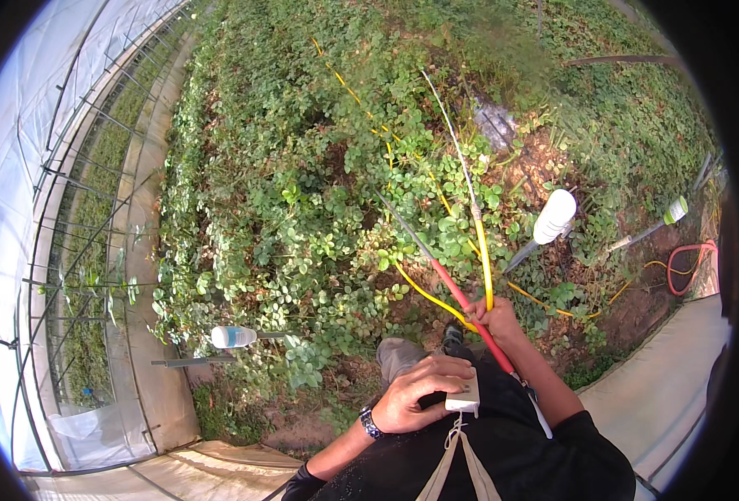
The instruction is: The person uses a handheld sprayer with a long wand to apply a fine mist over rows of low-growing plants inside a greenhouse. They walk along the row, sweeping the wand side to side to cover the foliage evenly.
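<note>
My left hand (pixel 413 397) is closed around a small pale box (pixel 464 396) in front of my dark shirt. The box hangs from a beige strap (pixel 485 479) tied on with thin cord. With my right hand (pixel 504 322) I grip a long red-handled pole (pixel 451 280) and a yellow hose (pixel 483 253) together. The pole's thin grey end slants forward over the leafy plants (pixel 319 238). Past a fitting, the hose continues as a slender whitish length (pixel 452 130), whose exact kind I cannot tell. My right fingers are partly hidden by the pole and hose.
White bottles cap posts at right (pixel 555 218) and left (pixel 233 337). A green-and-white container (pixel 676 210) tops another post. More yellow hose (pixel 338 75) runs through the plants. A red hose (pixel 672 269) loops at right. Plastic sheeting (pixel 6 206) on a metal frame stands left.
</note>
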A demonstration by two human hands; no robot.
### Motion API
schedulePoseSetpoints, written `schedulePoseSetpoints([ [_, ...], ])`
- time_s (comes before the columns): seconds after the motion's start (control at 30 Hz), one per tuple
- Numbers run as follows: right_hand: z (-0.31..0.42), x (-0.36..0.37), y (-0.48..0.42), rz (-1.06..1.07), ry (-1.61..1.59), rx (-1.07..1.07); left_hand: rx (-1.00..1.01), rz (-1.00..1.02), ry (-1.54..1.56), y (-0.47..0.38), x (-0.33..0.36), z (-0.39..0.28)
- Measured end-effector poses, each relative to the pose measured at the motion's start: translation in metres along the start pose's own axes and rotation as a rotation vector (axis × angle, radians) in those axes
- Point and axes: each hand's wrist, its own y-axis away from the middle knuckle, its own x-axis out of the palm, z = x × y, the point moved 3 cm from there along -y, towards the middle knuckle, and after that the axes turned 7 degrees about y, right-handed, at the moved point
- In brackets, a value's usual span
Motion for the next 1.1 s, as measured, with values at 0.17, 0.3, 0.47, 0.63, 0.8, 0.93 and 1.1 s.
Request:
schedulePoseSetpoints([
  [0.17,0.0024,0.0015,0.0006,0.009,-0.003,-0.008,0.01,-0.003,0.003,0.0006,-0.0004,0.0015],
  [0.3,0.001,0.0002,-0.0002,0.005,-0.014,-0.001,0.019,0.011,-0.027,-0.001,-0.0014,0.001],
  [0.47,0.0034,0.0022,-0.0005,0.011,-0.02,-0.007,0.011,-0.001,-0.005,-0.0003,-0.0014,0.0024],
  [0.63,0.0043,0.0021,-0.0004,0.015,0.001,-0.017,0.009,0.008,-0.025,-0.0027,-0.0025,0.001],
  [0.8,0.006,0.0026,0.0004,0.018,0.0,-0.028,0.012,0.012,-0.028,-0.0041,-0.0027,0.0006],
  [0.93,0.0075,0.0042,0.0011,0.016,-0.023,-0.022,0.014,0.011,-0.029,-0.0047,-0.0026,0.0005],
  [1.1,0.0064,0.0029,0.0004,0.014,-0.013,-0.033,0.012,0.013,-0.034,-0.0046,-0.002,0.0005],
])
